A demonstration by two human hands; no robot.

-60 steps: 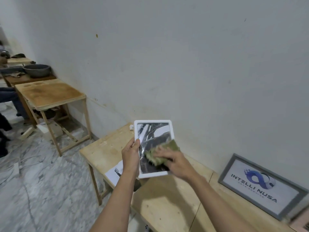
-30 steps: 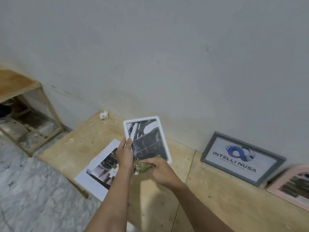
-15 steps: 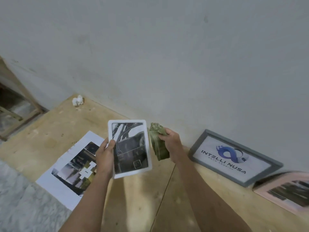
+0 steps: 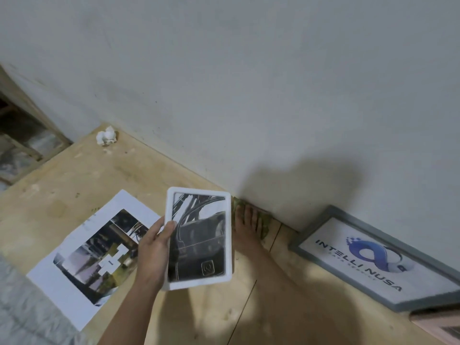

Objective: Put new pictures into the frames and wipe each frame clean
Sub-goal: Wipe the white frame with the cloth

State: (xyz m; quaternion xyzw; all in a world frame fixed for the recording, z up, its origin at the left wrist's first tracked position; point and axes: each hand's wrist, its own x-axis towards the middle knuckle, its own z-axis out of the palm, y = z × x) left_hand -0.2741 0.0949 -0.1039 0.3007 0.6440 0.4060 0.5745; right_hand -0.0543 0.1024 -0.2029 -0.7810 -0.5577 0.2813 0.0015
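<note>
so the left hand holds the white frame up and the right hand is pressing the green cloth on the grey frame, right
Not quite. In the head view the right hand presses the green cloth on the table by the wall, apart from the grey frame. The left hand does hold the white frame up.

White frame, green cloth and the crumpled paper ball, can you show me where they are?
white frame (image 4: 199, 239): head view, middle of its picture.
green cloth (image 4: 264, 226): head view, edge showing beside the right hand.
crumpled paper ball (image 4: 106, 137): head view, its middle.
</note>
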